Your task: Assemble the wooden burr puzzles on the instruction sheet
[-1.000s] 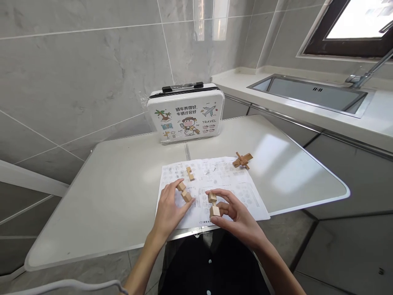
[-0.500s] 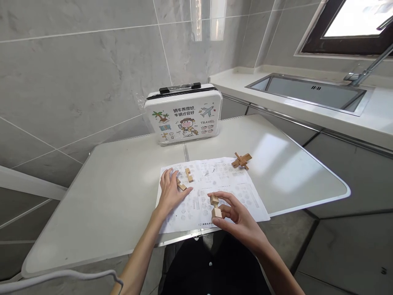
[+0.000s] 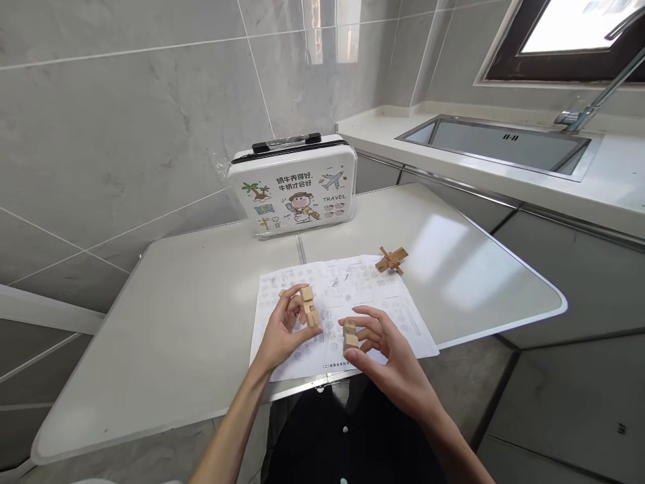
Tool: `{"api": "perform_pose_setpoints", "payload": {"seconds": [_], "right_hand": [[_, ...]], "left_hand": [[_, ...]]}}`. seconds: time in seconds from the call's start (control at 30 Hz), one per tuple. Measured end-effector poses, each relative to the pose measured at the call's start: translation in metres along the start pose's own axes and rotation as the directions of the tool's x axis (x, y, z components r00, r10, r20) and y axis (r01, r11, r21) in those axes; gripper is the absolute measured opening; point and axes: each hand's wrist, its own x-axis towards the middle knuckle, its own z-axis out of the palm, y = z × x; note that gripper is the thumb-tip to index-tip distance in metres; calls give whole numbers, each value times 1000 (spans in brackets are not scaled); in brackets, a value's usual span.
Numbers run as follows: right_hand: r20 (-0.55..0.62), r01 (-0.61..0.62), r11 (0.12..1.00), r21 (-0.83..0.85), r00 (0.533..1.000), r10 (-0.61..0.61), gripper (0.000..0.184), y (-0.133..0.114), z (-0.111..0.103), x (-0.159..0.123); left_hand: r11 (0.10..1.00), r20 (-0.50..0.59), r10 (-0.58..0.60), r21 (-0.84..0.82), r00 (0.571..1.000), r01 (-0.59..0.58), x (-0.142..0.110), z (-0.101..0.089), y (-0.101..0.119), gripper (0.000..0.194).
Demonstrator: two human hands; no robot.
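Between the thumb and fingers of my left hand (image 3: 283, 329) stands a pale notched wooden puzzle piece (image 3: 309, 308), lifted above the printed sheet (image 3: 406, 339). My right hand (image 3: 390, 349) pinches a second notched wooden block (image 3: 351, 337) by its two ends, a short way to the right of the first. The two pieces are apart. Behind my left fingers a bit of another wooden piece (image 3: 281, 292) shows on the paper; most of it is hidden.
A darker interlocked wooden puzzle (image 3: 392, 260) lies at the sheet's upper right corner. A white carry case (image 3: 297, 191) in clear plastic stands at the back of the folding table (image 3: 166, 336). To the right is a counter with a sink (image 3: 496, 144) and tap (image 3: 572, 119).
My left hand has picked up a wooden piece from the sheet and moved it right, toward my right hand. The block in my right hand has turned slightly. The view has shifted a little.
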Motion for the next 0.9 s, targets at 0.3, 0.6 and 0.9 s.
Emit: {"api": "perform_pose_setpoints", "payload": {"seconds": [0.3, 0.6, 0.9], "right_hand": [[-89, 94, 938, -333, 987, -130, 72, -22, 23, 1], [-73, -19, 902, -431, 997, -14, 65, -26, 28, -2], [96, 51, 951, -304, 995, -23, 33, -18, 20, 3]], "left_hand": [[933, 39, 112, 340, 993, -119, -35, 12, 35, 55], [857, 237, 186, 437, 954, -275, -53, 21, 39, 56], [924, -29, -330, -213, 943, 317, -73, 29, 31, 94]]}}
